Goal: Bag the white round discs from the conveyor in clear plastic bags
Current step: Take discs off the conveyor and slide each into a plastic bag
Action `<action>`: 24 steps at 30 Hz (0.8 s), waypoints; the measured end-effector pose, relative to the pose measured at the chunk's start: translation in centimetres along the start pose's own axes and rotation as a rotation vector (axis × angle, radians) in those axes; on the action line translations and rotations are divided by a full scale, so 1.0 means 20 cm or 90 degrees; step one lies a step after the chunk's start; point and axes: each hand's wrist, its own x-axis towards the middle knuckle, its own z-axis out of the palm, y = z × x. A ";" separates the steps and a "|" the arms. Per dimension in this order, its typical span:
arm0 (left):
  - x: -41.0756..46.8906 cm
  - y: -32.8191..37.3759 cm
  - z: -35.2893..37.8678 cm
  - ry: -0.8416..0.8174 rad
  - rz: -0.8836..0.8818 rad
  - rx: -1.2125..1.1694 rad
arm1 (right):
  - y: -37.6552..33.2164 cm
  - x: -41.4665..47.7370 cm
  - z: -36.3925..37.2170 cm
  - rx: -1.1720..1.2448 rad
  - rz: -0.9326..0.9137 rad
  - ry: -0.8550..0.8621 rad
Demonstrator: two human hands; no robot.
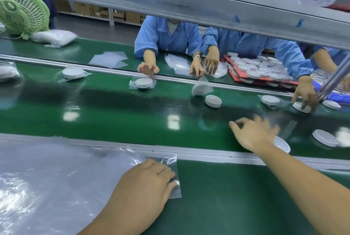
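In the head camera view, a long shiny green conveyor belt point(113, 117) runs across the middle.

The left hand point(144, 183) lies palm down on the green table in front of the belt. Its fingers are a little bent and press on a small clear plastic bag point(170, 160). The bag is flat and has nothing in it. Just left of the hand is a big heap of crinkly clear plastic point(47, 178).

The right hand point(253, 134) is out over the belt and looks blurry. Its fingers are spread wide and it holds nothing. A white round disc point(283, 144) sits on the belt right by it, partly hidden behind the hand.

Further along the belt, a second white disc point(73, 73) sits inside its own clear bag, and so does a third disc point(144, 82). A bare white disc point(213, 101) lies on the belt with no bag.

On the far side, people in blue coats point(168, 36) have their hands on bags and discs. A flat red tray point(236, 76) there holds many white discs. A pale green fan point(20, 13) stands at the far left.
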 end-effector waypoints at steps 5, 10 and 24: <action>0.00 -0.01 0.00 -0.001 -0.006 -0.039 | 0.46 0.03 0.07 0.061 0.063 -0.116; 0.00 0.00 -0.01 -0.005 -0.015 -0.025 | 0.46 -0.07 0.01 0.151 -0.049 0.008; 0.01 0.02 -0.02 0.079 -0.173 -0.407 | -0.17 -0.77 -0.05 0.393 -0.727 0.253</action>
